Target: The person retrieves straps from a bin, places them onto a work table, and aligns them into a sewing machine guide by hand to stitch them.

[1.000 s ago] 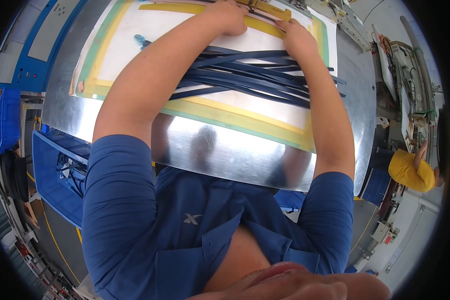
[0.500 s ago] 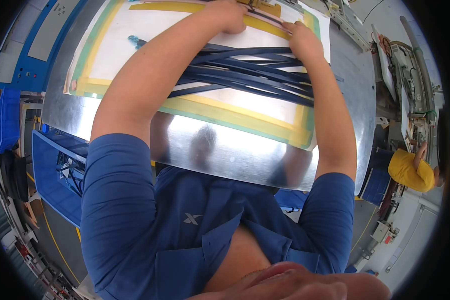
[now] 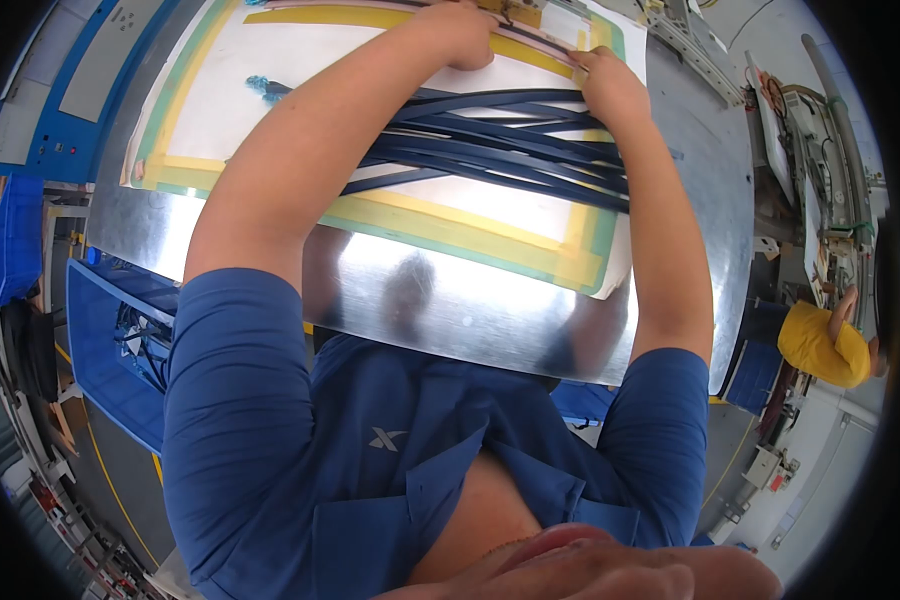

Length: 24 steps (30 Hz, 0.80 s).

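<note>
- Left hand (image 3: 462, 38): fingers curled at the dark strip (image 3: 532, 36); can't tell whether its grip is closed on it.
- Right hand (image 3: 615, 86): fingertips touching strip's right end; pinch unclear.
- Strip: far side of metal table (image 3: 470, 325), beside yellow bar (image 3: 532, 54), beyond navy strip pile (image 3: 500, 150).
- Shirt (image 3: 400, 400): X-shaped logo (image 3: 386, 439).

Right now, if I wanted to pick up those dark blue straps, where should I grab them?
I'd grab the dark blue straps around their middle, from above on the near side, between the left forearm and the right forearm, which reach across nearer the ends. The straps lie sideways, loosely crossing and spread out, so a wide grasp would probably gather more than a pinch.
</note>
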Each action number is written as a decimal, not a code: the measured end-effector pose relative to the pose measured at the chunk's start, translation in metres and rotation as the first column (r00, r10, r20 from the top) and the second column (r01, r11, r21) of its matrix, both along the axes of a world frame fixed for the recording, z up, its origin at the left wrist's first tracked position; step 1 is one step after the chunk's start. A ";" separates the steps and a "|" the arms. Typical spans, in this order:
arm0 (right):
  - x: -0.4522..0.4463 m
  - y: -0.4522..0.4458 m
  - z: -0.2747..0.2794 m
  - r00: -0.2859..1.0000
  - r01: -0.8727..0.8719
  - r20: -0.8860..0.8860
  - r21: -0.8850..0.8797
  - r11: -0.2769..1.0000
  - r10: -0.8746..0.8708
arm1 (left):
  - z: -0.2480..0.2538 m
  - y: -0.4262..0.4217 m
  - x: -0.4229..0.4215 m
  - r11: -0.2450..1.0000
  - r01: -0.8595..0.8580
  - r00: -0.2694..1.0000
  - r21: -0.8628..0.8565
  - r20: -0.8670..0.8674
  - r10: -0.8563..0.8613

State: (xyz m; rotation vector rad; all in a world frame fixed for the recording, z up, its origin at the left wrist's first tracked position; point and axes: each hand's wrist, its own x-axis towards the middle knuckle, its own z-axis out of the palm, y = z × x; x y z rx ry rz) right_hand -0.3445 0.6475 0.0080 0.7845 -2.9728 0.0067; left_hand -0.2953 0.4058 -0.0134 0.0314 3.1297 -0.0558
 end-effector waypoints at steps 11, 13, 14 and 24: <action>0.001 -0.012 -0.004 0.999 -0.035 -0.018 -0.037 0.999 0.035 | 0.007 0.011 0.001 0.999 0.006 1.000 0.038 -0.009 -0.006; 0.003 -0.015 -0.003 0.999 -0.034 -0.020 -0.036 0.999 0.034 | 0.011 0.017 0.002 0.999 -0.010 1.000 0.052 0.012 0.010; 0.005 -0.017 -0.002 0.999 -0.036 -0.025 -0.043 0.998 0.035 | 0.012 0.018 0.003 0.999 -0.011 1.000 0.053 0.012 0.010; 0.002 -0.026 -0.006 0.995 -0.094 -0.054 -0.078 0.993 0.089 | 0.016 0.027 0.004 0.999 -0.010 1.000 0.053 -0.008 0.010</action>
